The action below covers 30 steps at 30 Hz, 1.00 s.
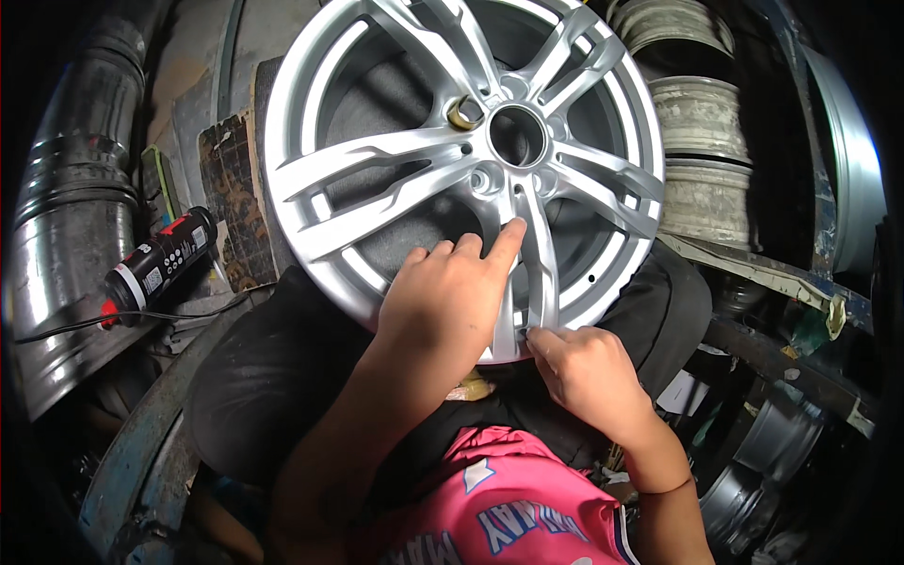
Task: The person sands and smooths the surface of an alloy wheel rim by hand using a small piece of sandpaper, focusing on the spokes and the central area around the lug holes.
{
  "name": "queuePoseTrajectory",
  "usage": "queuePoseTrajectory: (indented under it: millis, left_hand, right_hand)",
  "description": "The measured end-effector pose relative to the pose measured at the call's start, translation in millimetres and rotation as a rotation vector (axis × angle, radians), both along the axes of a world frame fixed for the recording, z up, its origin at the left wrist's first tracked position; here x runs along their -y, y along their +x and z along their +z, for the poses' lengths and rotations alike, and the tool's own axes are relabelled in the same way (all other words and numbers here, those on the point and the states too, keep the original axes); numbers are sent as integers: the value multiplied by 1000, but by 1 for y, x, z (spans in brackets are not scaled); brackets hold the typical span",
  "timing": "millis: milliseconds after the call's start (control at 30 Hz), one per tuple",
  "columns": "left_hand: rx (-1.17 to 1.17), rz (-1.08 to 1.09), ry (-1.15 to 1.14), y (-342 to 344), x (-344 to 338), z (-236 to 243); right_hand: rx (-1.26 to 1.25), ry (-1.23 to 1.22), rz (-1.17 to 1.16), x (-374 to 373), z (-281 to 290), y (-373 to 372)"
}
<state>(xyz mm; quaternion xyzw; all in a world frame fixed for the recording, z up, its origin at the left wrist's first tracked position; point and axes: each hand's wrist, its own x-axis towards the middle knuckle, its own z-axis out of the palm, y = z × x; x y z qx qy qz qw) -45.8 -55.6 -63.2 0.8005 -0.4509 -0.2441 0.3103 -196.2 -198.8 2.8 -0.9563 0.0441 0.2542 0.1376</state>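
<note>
A silver alloy wheel [405,155] with split spokes leans across my lap, its hub hole [517,137] facing up. My left hand [443,297] rests over the lower spokes. Its index finger is stretched along one spoke towards the hub; the other fingers bend down, their tips hidden. Close to the wheel's near rim, my right hand [589,372] is closed, fingertips pressed together against the lower end of the same spoke pair. Whatever those fingers may hold is too small to make out. A gold-brown ring [464,114] sits on the wheel beside the hub.
At left lies a black and red can [160,268] with a dark cable [188,316] near it. A shiny metal cylinder [75,207] stands behind. Stacked dull rims [702,118] are at the right, beside a metal frame [819,160]. More rims [777,438] lie lower right.
</note>
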Motion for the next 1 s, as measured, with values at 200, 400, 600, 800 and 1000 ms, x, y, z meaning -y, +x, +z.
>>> queuePoseTrajectory:
  millis: [200, 400, 600, 800, 1000]
  left_hand:
    - [27, -2, 112, -14, -1, -11]
    - [152, 20, 54, -15, -1, -14]
    - [18, -58, 127, -10, 0, -10]
    - [112, 0, 68, -14, -1, -10]
    - [58, -39, 136, -14, 0, -12]
  right_hand:
    - [-37, 45, -43, 2, 5, 1]
    - [16, 14, -42, -2, -3, -4]
    - [17, -41, 10, -2, -4, -2]
    - [-8, -63, 67, -4, -4, 2]
    - [-35, -48, 25, -4, 0, 2]
